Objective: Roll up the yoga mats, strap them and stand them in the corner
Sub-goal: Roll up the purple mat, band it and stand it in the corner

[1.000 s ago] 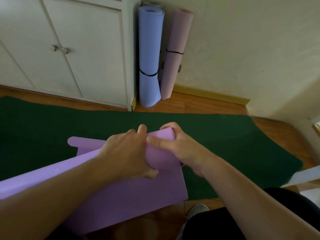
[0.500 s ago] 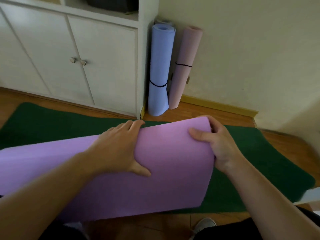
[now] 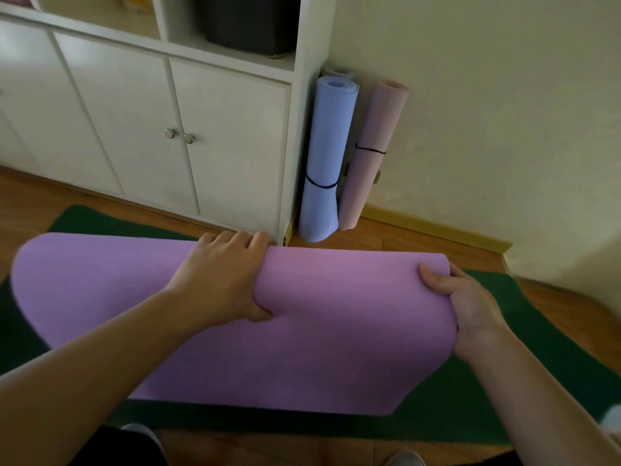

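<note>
A purple yoga mat point(image 3: 302, 331) is held up in front of me, its upper edge curved over, above a dark green mat point(image 3: 537, 381) lying flat on the wood floor. My left hand point(image 3: 221, 280) grips the purple mat's top edge near the middle, fingers over the far side and thumb on the near face. My right hand point(image 3: 467, 301) grips its right end, thumb on top. In the corner stand a rolled blue mat point(image 3: 324, 163) and a rolled pink mat point(image 3: 369, 156), each with a thin black strap around it.
A white cabinet point(image 3: 208, 136) with two knobbed doors stands left of the corner; a dark bin point(image 3: 248, 21) sits on its shelf. A cream wall with a yellow skirting board point(image 3: 437, 227) runs right. My shoes show at the bottom edge.
The purple mat has gone from bunched between my hands to spread wide. My right hand slid out to its right end. My view rose, showing more of the cabinet.
</note>
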### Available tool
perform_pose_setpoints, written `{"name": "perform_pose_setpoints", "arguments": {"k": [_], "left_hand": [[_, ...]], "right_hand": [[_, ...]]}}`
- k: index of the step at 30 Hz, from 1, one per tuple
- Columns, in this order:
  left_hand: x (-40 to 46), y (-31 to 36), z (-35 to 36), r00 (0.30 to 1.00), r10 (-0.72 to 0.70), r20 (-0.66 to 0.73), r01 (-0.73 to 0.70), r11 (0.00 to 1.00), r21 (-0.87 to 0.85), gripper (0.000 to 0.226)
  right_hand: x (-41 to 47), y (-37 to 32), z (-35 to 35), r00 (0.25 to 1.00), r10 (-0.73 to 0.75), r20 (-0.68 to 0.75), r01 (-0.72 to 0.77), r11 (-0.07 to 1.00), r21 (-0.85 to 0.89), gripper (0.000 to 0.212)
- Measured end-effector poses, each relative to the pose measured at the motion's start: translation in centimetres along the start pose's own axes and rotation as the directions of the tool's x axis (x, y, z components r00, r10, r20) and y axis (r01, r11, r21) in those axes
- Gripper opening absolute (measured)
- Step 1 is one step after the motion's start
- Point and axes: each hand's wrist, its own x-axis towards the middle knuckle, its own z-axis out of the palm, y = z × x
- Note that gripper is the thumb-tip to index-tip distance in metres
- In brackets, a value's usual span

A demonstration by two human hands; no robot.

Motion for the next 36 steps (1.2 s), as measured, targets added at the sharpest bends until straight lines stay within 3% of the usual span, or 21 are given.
{"name": "perform_pose_setpoints", "arguments": {"k": [2, 4, 5, 6, 7, 8, 10, 12, 13, 16, 21, 24, 27, 33, 36], "left_hand": [[0.1, 0.8, 0.0, 0.999, 0.006, 0.043, -0.007, 1.0, 0.017, 0.1], [0.1, 1.7, -0.2, 0.995, 0.023, 0.097, -0.026, 0.999, 0.038, 0.097], [0.1, 2.2, -0.2, 0.992, 0.035, 0.117, -0.04, 0.998, 0.043, 0.094], [0.1, 2.7, -0.3, 0.99, 0.048, 0.135, -0.053, 0.998, 0.033, 0.091], [0.1, 3.3, -0.3, 0.986, 0.065, 0.152, -0.067, 0.998, 0.009, 0.088], [0.1, 3.9, -0.4, 0.982, 0.087, 0.167, -0.086, 0.996, -0.014, 0.085], [0.1, 5.2, -0.6, 0.973, 0.142, 0.183, -0.138, 0.99, -0.032, 0.082], [0.1, 6.1, -0.8, 0.965, 0.172, 0.196, -0.168, 0.985, -0.039, 0.082], [0.1, 6.3, -0.8, 0.964, 0.171, 0.202, -0.166, 0.985, -0.042, 0.083], [-0.3, 6.2, -0.5, 0.961, 0.14, 0.239, -0.13, 0.99, -0.057, 0.085], [-1.0, 4.0, 0.1, 0.958, 0.141, 0.25, -0.12, 0.988, -0.095, 0.104], [-1.4, 2.0, 0.4, 0.953, 0.159, 0.256, -0.164, 0.987, -0.004, 0.115], [-1.7, 2.1, 1.0, 0.953, 0.147, 0.266, -0.161, 0.986, 0.034, 0.097], [-1.1, 3.1, 0.7, 0.949, 0.115, 0.293, -0.105, 0.993, -0.049, 0.073], [-1.1, 3.0, 0.6, 0.922, 0.133, 0.363, -0.105, 0.99, -0.097, 0.079]], "right_hand": [[0.1, -0.1, -0.1, 1.0, 0.023, 0.007, -0.022, 0.996, -0.085, 0.032], [0.2, 0.1, -0.4, 0.996, -0.074, -0.052, 0.047, 0.911, -0.41, 0.052], [0.2, -0.1, -0.6, 0.974, -0.212, -0.077, 0.107, 0.736, -0.669, 0.067], [0.0, -0.3, -0.6, 0.925, -0.379, -0.022, 0.177, 0.483, -0.858, 0.083], [-0.8, -0.7, -0.2, 0.859, -0.496, 0.128, 0.282, 0.249, -0.926, 0.096], [-1.8, -1.1, 0.7, 0.803, -0.51, 0.309, 0.397, 0.071, -0.915, 0.106], [-3.3, -0.9, 2.7, 0.738, -0.358, 0.572, 0.549, -0.175, -0.817, 0.121], [-3.6, 1.0, 4.6, 0.69, -0.195, 0.697, 0.594, -0.398, -0.699, 0.128], [-3.3, 2.4, 5.2, 0.68, -0.143, 0.719, 0.6, -0.454, -0.658, 0.128], [-2.3, 4.9, 6.2, 0.713, -0.119, 0.691, 0.599, -0.408, -0.689, 0.114], [-1.0, 5.1, 6.6, 0.677, -0.148, 0.721, 0.636, -0.376, -0.674, 0.088], [-0.3, 3.8, 6.0, 0.747, -0.085, 0.659, 0.62, -0.269, -0.737, 0.081], [0.0, 3.8, 5.7, 0.765, -0.034, 0.644, 0.624, -0.209, -0.753, 0.081], [-0.9, 6.2, 6.6, 0.703, -0.081, 0.707, 0.63, -0.391, -0.671, 0.122], [-1.2, 7.0, 6.9, 0.702, -0.083, 0.707, 0.645, -0.346, -0.682, 0.11]]}}
